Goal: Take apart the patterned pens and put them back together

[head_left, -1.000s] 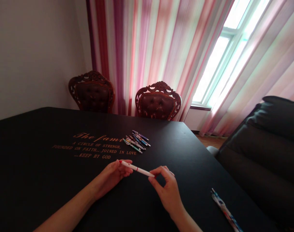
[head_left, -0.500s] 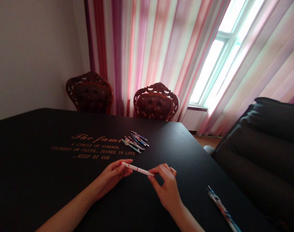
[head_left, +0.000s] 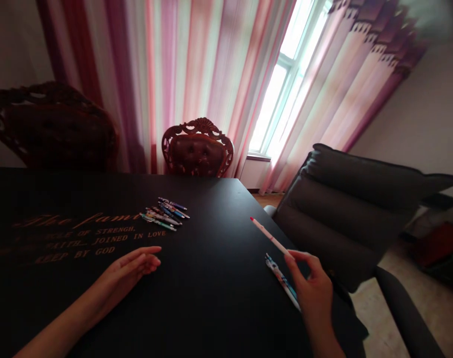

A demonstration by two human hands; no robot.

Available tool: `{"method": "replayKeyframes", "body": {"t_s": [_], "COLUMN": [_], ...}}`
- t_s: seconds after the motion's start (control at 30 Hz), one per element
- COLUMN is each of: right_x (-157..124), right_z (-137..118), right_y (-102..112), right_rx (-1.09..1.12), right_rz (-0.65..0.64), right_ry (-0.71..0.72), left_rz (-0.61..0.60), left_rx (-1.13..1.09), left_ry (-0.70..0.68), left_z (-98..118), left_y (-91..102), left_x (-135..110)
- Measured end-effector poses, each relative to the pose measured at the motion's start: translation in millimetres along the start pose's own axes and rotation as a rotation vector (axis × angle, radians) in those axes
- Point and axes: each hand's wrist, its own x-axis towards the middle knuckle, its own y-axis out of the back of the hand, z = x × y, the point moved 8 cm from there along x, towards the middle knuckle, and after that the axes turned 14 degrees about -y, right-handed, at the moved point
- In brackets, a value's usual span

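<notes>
Pinched at one end by my right hand [head_left: 314, 283] is a white pen [head_left: 269, 235] with a red tip, raised above the right side of the table. Just below and behind that hand lie a few pens [head_left: 280, 278] with blue and white patterned barrels, partly hidden by it. My left hand [head_left: 136, 263] hovers over the table with its fingers stretched out and nothing in them. Beyond it, a loose pile of several pens [head_left: 164, 214] rests on the black table beside the gold lettering.
The black table [head_left: 204, 298] carries gold lettering [head_left: 103, 238] on its left part. A carved wooden chair [head_left: 198, 149] stands at the far edge, another chair [head_left: 54, 129] at the far left. A dark recliner [head_left: 334, 209] sits close to the right edge.
My left hand has let go of the white pen. My right hand has carried it rightward, over to the few pens at the table's right side. The view has turned right.
</notes>
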Motion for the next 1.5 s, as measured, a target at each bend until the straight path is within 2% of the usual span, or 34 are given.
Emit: {"method": "replayKeyframes", "body": {"t_s": [0.07, 0.17, 0.23, 0.3, 0.47, 0.7, 0.97, 1.2, 1.4, 1.5], "right_x": [-3.2, -11.3, -15.1, -16.7, -14.9, -17.4, -19.9, -19.6, -20.8, -21.2], "right_z": [51.8, 111.8, 132.0, 140.7, 138.9, 127.3, 120.4, 123.7, 124.1, 125.0], "right_y": [24.4, 44.4, 48.7, 47.2, 34.9, 20.8, 17.4, 19.1, 21.1, 20.9], "right_rx": [-0.084, -0.222, -0.272, -0.31, -0.394, -0.413, -0.426, -0.446, -0.474, -0.484], "right_rz": [0.06, 0.072, 0.057, 0.026, -0.056, -0.116, -0.148, -0.132, -0.126, -0.133], "right_ry": [-0.132, -0.294, -0.336, -0.37, -0.384, -0.185, -0.127, -0.156, -0.208, -0.22], "left_rz": [0.013, 0.027, 0.037, 0.051, 0.078, 0.077, 0.049, 0.043, 0.11, 0.076], "left_rx": [0.029, 0.064, 0.08, 0.094, 0.13, 0.134, 0.123, 0.143, 0.153, 0.136], "left_ry": [0.009, 0.016, 0.022, 0.019, 0.007, 0.006, 0.003, 0.004, -0.01, -0.004], "left_z": [-2.1, -3.6, -3.1, -1.2, 0.1, -2.8, -3.9, -4.3, -2.6, -1.5], "left_y": [2.2, 3.9, 3.4, 2.4, 2.4, 6.5, 6.0, 4.0, 5.7, 3.1], "left_x": [0.4, 0.6, 0.2, -0.3, -1.2, -1.2, -1.6, -1.1, 0.2, 0.1]}}
